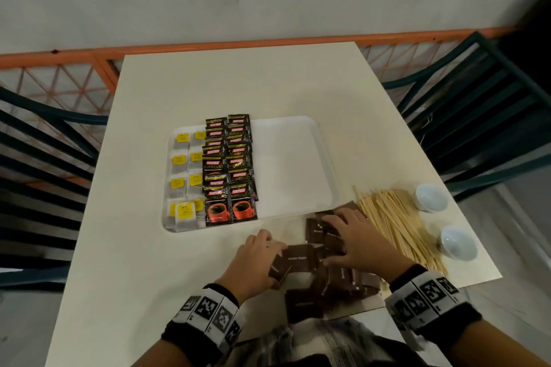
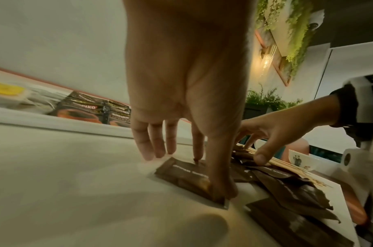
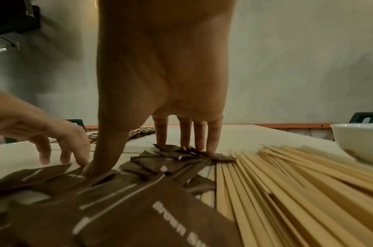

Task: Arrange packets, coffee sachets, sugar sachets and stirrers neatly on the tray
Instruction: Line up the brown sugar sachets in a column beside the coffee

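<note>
A white tray [image 1: 298, 158] holds tea bags with yellow tags [image 1: 185, 182] at its left and two columns of black coffee sachets [image 1: 229, 170] beside them; its right half is bare. Brown sugar sachets [image 1: 337, 277] lie in a loose pile on the table in front of the tray. My left hand [image 1: 262, 253] presses one flat brown sachet [image 2: 181, 175] with straight thumb and index finger, the other fingers lifted. My right hand [image 1: 346, 235] is spread over the pile, fingertips [image 3: 211, 150] and thumb pressing down on sachets. Wooden stirrers [image 1: 396, 223] fan out to the right.
Two white cups [image 1: 430, 197] [image 1: 457, 243] stand right of the stirrers, near the table's right edge. Dark slatted chairs [image 1: 44, 158] [image 1: 477, 98] flank the cream table [image 1: 208, 83]. An orange railing runs behind it.
</note>
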